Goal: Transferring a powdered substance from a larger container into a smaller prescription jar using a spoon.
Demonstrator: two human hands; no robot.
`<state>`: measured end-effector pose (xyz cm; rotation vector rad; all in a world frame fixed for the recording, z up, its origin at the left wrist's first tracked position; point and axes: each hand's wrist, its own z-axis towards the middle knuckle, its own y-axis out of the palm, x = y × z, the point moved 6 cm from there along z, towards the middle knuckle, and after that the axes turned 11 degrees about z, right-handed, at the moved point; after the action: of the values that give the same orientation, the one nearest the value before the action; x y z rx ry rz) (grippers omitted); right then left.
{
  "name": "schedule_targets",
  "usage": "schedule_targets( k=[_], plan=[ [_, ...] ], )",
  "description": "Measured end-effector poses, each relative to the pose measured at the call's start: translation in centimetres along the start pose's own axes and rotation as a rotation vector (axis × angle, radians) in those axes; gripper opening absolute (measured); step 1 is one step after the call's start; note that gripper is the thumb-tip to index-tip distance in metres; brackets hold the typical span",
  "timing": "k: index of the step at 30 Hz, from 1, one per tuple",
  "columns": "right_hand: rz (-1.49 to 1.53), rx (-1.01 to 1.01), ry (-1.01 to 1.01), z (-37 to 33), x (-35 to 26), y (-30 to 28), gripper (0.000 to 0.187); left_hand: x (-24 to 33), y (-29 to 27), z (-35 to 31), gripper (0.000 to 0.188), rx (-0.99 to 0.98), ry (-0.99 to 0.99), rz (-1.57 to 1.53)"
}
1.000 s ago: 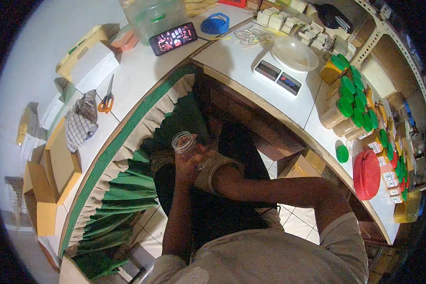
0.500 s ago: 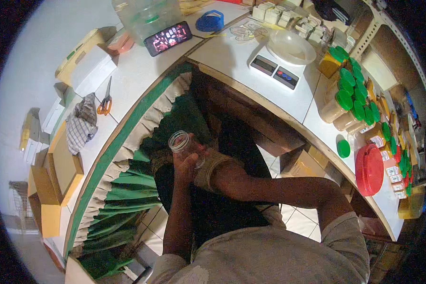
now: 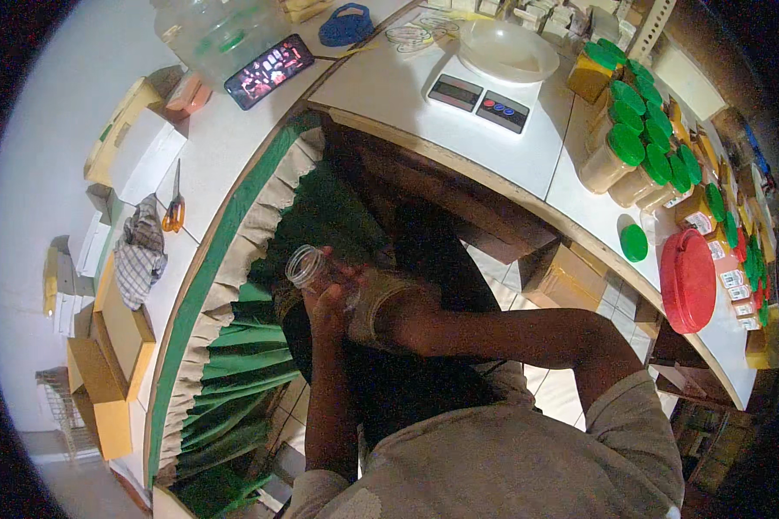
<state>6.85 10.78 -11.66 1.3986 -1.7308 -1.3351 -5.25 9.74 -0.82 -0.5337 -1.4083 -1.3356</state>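
Over my dark-clad lap, my left hand (image 3: 325,313) is closed round a clear screw-necked jar (image 3: 305,266). The jar has no lid on and is tilted, its mouth toward the upper left. My right hand (image 3: 403,325) is at the jar's lower end, mostly covered by a beige-brown cloth (image 3: 379,298) with a paler striped edge. Its fingertips show faintly beside the jar, and the cloth bunches between the hand and the jar. More cloth shows left of my left hand. The jar's base is hidden by the hands and cloth.
A kitchen scale (image 3: 480,99) with a pale bowl (image 3: 509,52) stands on the white tiled counter. To its right are several green-lidded jars (image 3: 625,145), a loose green lid (image 3: 634,243) and a red lidded tub (image 3: 689,281). Leftward lie a phone (image 3: 270,72), scissors (image 3: 174,212) and checked cloth (image 3: 141,251).
The jar and both hands have shifted slightly left in view, and the jar's mouth tips more to the left. The whole view has turned a little. Both hands stay on the jar and cloth.
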Motion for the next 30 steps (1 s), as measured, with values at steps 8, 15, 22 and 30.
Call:
schedule_targets(
  k=[8,15,22,30],
  plan=[
    [-0.426,-0.011,-0.057,-0.6,-1.4,6.2,0.041,-1.4,-0.2,0.2,0.067,0.02,-0.042,-0.097],
    [-0.834,-0.046,-0.088,-4.3,-2.7,10.2,0.04,-0.6,-1.6,-0.1,0.067,0.06,0.004,0.193],
    [-1.082,-0.121,-0.176,-3.8,-3.5,14.5,0.04,-2.4,-1.0,-0.2,0.066,-0.011,-0.031,-0.096],
    [-0.459,-0.198,-0.157,-0.6,-1.7,9.0,0.036,-1.2,-0.2,-0.2,0.063,0.004,-0.036,-0.208]
  ],
)
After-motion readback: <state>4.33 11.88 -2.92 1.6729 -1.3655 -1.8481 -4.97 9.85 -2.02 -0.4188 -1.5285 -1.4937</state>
